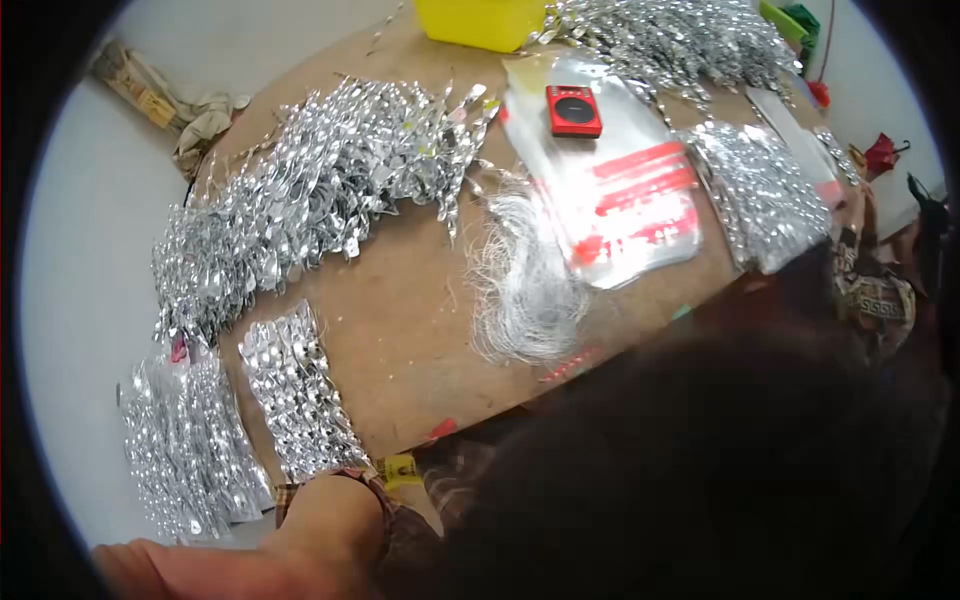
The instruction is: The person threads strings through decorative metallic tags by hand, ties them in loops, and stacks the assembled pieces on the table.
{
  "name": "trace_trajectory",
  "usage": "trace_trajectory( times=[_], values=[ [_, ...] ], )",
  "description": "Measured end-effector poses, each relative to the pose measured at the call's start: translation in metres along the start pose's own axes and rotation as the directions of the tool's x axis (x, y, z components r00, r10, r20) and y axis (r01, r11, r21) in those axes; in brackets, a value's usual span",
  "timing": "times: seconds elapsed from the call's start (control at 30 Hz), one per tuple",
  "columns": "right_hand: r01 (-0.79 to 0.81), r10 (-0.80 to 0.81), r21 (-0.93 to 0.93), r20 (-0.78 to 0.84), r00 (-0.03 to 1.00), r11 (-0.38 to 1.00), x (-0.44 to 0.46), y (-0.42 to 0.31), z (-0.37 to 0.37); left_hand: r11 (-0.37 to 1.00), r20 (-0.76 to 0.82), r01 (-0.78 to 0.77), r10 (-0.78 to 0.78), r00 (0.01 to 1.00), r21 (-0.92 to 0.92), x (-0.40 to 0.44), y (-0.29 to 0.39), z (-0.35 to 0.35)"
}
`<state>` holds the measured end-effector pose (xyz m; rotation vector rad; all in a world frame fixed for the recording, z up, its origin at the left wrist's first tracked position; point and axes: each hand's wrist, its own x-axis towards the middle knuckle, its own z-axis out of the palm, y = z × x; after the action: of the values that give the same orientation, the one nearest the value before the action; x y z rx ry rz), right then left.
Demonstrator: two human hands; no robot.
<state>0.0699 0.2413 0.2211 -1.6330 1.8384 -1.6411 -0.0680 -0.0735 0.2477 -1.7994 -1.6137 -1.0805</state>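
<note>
At the lower left edge, my left hand (185, 572) reaches out from a plaid sleeve, blurred and cut off by the frame, so its fingers do not show clearly. Nearest to it are a bundle of silver twisted foil strips (195, 440) hanging over the table edge and a flatter silver bundle (302, 395) on the tabletop. A large heap of silver foil strands (320, 185) lies farther up. My right hand is not in view. A large dark shape (720, 470) covers the lower right.
A brown table (400, 330) carries a tangle of thin silver strings (527, 280), clear plastic bags with red print (640, 215) and a red radio-like device (573, 111). A yellow container (475, 25), more silver strands (680, 40) and a silver bundle (765, 190) lie around.
</note>
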Motion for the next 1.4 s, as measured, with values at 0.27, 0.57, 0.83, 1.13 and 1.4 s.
trace_trajectory(
  times=[0.27, 0.57, 0.83, 1.13, 1.4],
  values=[
    [0.072, -0.073, 0.107, 0.001, 0.997, 0.992, -0.005, 0.008, -0.003, 0.999, -0.058, 0.051, -0.051, 0.997, 0.003, -0.012, 0.001, 0.007],
    [0.211, -0.211, 0.1, -0.017, 0.977, 0.972, -0.013, 0.008, 0.001, 0.999, -0.084, -0.024, 0.027, 0.996, 0.035, 0.0, 0.0, 0.004],
    [0.336, -0.324, 0.17, -0.097, 0.941, 0.926, -0.025, 0.031, 0.013, 1.0, -0.067, -0.002, 0.004, 0.998, 0.025, -0.008, -0.005, 0.008],
    [0.396, -0.364, 0.418, -0.157, 0.918, 0.817, -0.058, 0.067, 0.004, 0.976, -0.138, 0.209, -0.2, 0.97, 0.054, -0.045, -0.001, 0.049],
    [0.366, -0.257, 0.246, -0.383, 0.887, 0.897, -0.072, 0.09, 0.027, 0.996, -0.211, 0.065, -0.051, 0.976, 0.063, -0.038, 0.001, 0.065]
  ],
)
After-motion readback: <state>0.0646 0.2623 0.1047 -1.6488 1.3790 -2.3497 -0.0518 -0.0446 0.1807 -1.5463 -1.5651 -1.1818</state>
